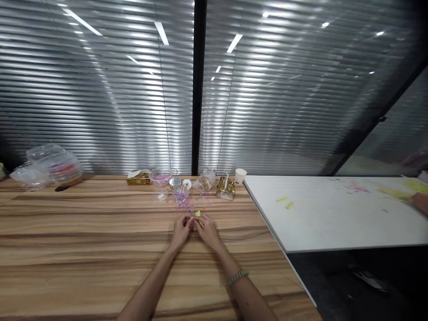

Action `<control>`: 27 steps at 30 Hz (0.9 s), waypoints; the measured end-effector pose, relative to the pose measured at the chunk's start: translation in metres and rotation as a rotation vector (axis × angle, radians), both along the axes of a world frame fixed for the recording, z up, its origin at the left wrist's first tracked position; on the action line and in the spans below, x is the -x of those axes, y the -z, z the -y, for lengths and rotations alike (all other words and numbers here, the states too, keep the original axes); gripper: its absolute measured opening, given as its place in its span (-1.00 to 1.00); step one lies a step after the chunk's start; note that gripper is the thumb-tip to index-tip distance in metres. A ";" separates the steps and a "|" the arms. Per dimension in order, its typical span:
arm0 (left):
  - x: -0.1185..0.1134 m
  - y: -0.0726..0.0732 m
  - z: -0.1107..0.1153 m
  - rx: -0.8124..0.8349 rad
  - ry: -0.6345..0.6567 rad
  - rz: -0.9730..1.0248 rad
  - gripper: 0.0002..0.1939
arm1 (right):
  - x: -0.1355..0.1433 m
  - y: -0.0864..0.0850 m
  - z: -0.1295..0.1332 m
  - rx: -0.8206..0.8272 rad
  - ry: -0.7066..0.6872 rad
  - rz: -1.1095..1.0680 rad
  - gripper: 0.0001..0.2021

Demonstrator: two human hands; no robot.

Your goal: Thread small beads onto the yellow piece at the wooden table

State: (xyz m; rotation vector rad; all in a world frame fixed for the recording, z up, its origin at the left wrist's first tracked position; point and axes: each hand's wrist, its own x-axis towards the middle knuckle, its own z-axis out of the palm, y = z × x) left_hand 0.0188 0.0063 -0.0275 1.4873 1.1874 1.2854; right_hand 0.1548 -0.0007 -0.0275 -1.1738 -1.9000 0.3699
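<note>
My left hand [181, 230] and my right hand [207, 229] meet over the wooden table, thumbs and fingertips pinched close together. Whatever sits between the fingertips is too small to make out. A small yellow piece [198, 213] shows just beyond my right fingers, and more yellow peeks out beneath them. Just past the hands lies a scatter of tiny pink, purple and bluish pieces [184, 205]. Behind it stands a clear container [181, 194] holding more of these pieces. A round clear lid [159, 195] lies to its left.
At the back stand a clear bowl [161, 176], a gold tissue box [138, 178], a gold packet [226, 189], crumpled plastic [206, 179] and a paper cup [240, 175]. Bagged plastic containers [63, 167] sit far left. Another person's hand [420, 201] is over the white table [321, 223].
</note>
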 end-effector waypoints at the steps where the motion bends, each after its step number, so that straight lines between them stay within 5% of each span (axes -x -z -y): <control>1: 0.000 0.000 0.000 -0.005 -0.001 -0.001 -0.73 | 0.000 0.000 0.000 0.000 0.008 0.018 -0.78; 7: 0.001 0.008 -0.004 -0.019 -0.080 0.058 -0.70 | -0.001 0.000 0.002 0.037 0.041 0.089 -0.78; 27: 0.003 0.011 -0.005 -0.052 0.022 -0.013 -0.74 | 0.000 -0.001 0.002 0.054 0.016 0.079 -0.81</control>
